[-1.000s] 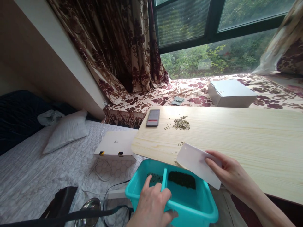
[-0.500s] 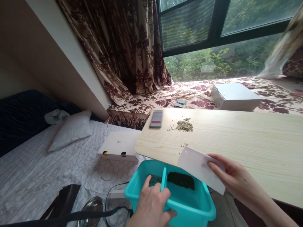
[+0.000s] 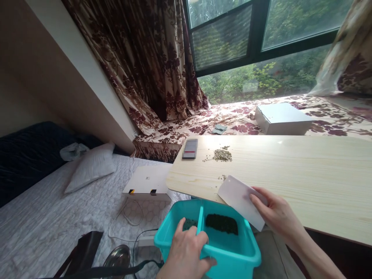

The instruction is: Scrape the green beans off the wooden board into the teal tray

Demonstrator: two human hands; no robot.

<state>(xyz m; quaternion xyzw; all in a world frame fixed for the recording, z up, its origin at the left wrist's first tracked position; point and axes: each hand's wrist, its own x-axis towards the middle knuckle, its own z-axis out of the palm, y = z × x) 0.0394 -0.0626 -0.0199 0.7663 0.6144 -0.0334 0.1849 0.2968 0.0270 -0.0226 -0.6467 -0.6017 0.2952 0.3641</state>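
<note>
My left hand point(image 3: 186, 254) grips the near rim and divider of a teal plastic bin point(image 3: 244, 248) held just below the front edge of a pale wooden table point(image 3: 305, 174). The bin has two compartments, each with dark green beans point(image 3: 222, 224) in it. My right hand point(image 3: 276, 215) pinches a white plastic scraper card point(image 3: 240, 197), tilted, with its far corner at the table edge above the bin. A small pile of green beans point(image 3: 222, 155) lies farther back on the table, and a few stray ones point(image 3: 222, 177) lie near the card.
A small dark box point(image 3: 190, 149) lies on the table's left end. A white box point(image 3: 281, 118) rests on the flowered window seat. On the bed to the left are a pillow point(image 3: 90, 166), a flat white carton point(image 3: 145, 181), cables, a metal bowl point(image 3: 117, 257) and a dark bag point(image 3: 81, 252).
The view shifted a little. Both hands keep their holds; the card and the bin stay at the table edge.
</note>
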